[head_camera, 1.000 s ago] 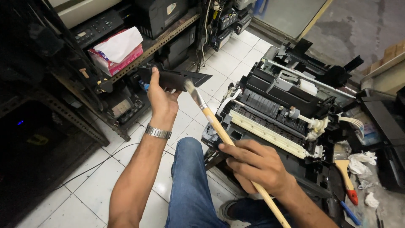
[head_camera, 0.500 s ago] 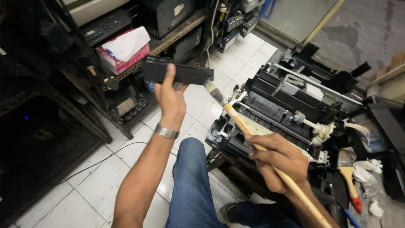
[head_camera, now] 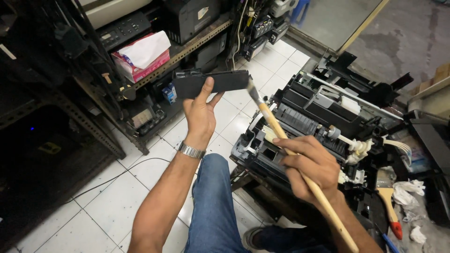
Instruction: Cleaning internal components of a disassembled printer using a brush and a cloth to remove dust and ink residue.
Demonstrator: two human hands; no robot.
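Observation:
My left hand [head_camera: 200,114] holds up a flat black plastic panel [head_camera: 210,83], level and lengthwise, thumb on its near face. My right hand [head_camera: 310,167] grips a long wooden-handled paintbrush [head_camera: 281,134] near its middle. The bristles touch the panel's right end. A metal watch sits on my left wrist. Under my right hand lies an opened black printer [head_camera: 323,117] with rollers and white gears exposed.
A metal shelf rack [head_camera: 187,49] at the left carries office machines and a pink tissue box [head_camera: 143,55]. A second paintbrush with a red handle [head_camera: 389,197] and crumpled white wipes [head_camera: 412,201] lie at the right. My jeans-clad knee [head_camera: 213,206] is over white floor tiles.
My left hand has turned the black panel level and raised it slightly. My right hand has swung the brush so that its bristles meet the panel's right end.

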